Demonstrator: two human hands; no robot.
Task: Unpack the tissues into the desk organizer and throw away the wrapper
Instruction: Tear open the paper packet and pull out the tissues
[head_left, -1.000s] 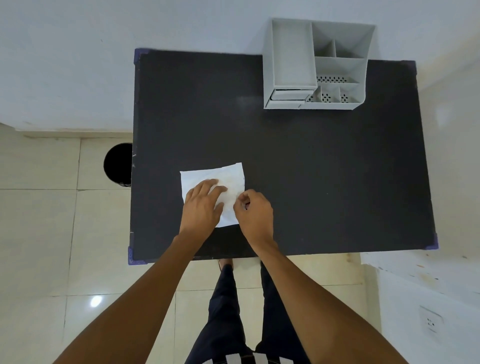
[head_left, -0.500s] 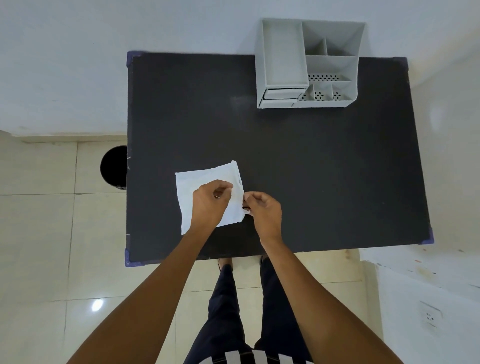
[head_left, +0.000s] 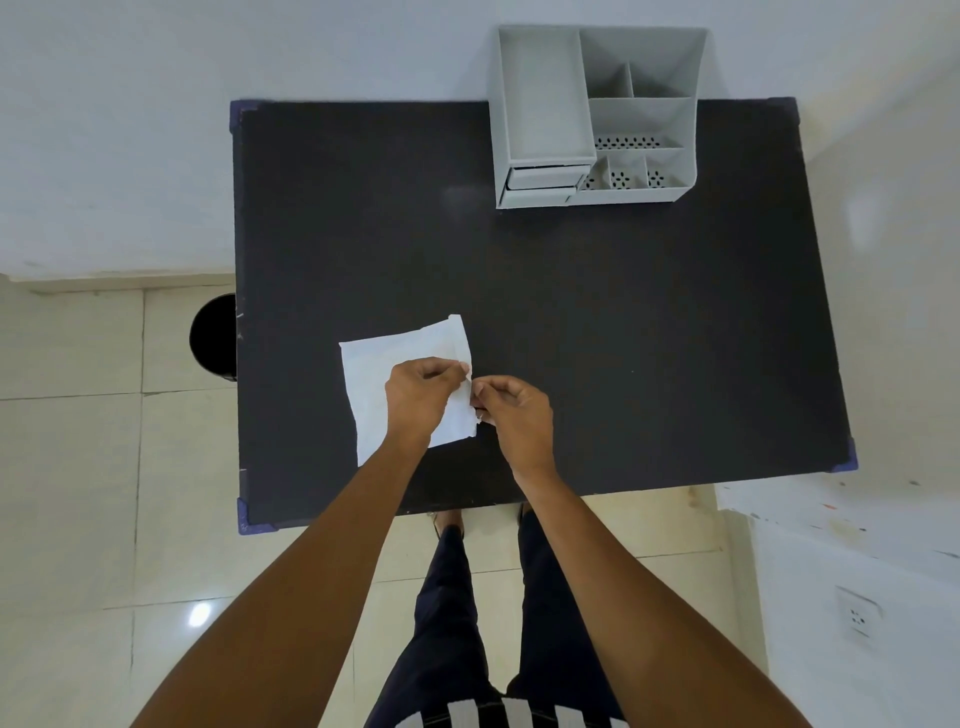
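Head view, looking down on the black table (head_left: 623, 322). We see the white tissue pack (head_left: 400, 374) lying flat in the near-left part of the table, still in its wrapper as far as we can judge. The left hand (head_left: 418, 397) rests over the pack with its grip pinching the pack's right edge; the right hand (head_left: 511, 405) meets it from the right, its grip likewise pinched on that edge, so that the two sets of fingertips nearly touch. We cannot tell whether the seam has begun to part.

The grey desk organizer (head_left: 597, 119) stands at the far edge, well apart from the pack. Its long left compartment looks empty and, in our judgement, suits the tissues best. A round black bin (head_left: 213, 338) sits on the floor just beside the table's left edge, close to the pack.

We judge the step in hand to be opening the wrapper. To do it well, we would keep both pinches close together on the film alone, pull them apart steadily along the seam, and keep the pack low over the table. A soft stack of tissues is likely to spill or crumple if the wrapper bursts suddenly.
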